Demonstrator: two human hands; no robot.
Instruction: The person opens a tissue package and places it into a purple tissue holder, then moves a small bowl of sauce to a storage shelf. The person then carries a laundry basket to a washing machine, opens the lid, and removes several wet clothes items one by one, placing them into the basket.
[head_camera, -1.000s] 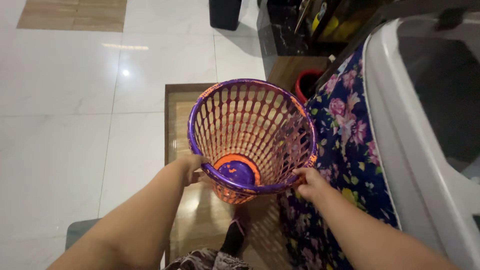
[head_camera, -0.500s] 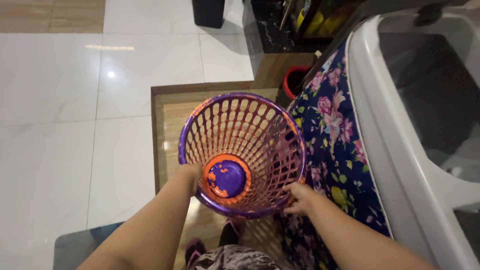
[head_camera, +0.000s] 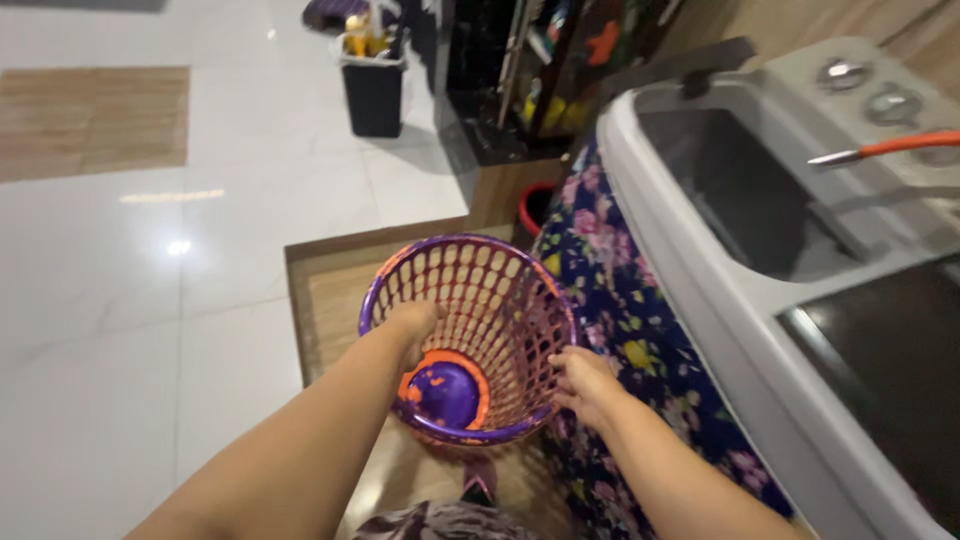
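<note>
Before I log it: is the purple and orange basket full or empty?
Empty. The basket shows its bare purple and orange bottom through the open top; left hand and right hand grip its rim.

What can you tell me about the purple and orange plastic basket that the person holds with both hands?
The round purple and orange plastic basket has lattice walls with many slots, a thick purple rim and a solid purple base ringed with orange. Its paint looks worn and patchy. It is empty and stands upright, slightly tilted, over a brown floor panel, beside a floral cloth on a white washing machine. The left hand grips the near left rim; the right hand holds the right rim.
</note>
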